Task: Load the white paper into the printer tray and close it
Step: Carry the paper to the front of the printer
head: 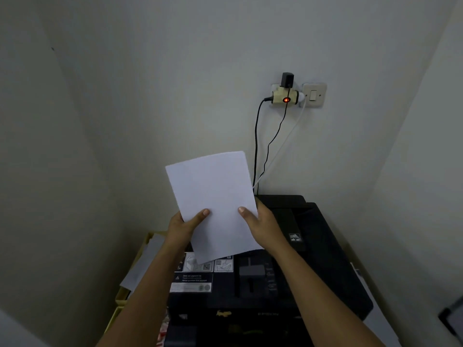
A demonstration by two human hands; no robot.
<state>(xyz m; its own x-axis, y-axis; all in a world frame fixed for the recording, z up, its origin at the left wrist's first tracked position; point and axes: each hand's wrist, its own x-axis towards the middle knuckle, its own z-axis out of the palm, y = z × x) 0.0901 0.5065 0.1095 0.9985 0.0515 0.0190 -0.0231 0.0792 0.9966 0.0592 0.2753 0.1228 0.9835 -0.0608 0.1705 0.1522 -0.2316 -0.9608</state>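
Note:
A white sheet or thin stack of paper (213, 196) is held upright in front of the wall, above the printer. My left hand (184, 227) pinches its lower left edge, thumb on the front. My right hand (260, 224) grips its lower right edge the same way. Below sits the black printer (313, 246). Its opened front part shows instruction stickers (193, 281) and a dark grey paper guide (250, 274). The paper's bottom edge hangs just over that opened area. The paper hides the printer's back left part.
A wall socket adapter with a red light (285, 98) and a light switch (313, 95) sit on the wall above, with cables (256, 146) running down behind the printer. Yellow trays holding paper (140, 269) stand at the left. Walls close in on both sides.

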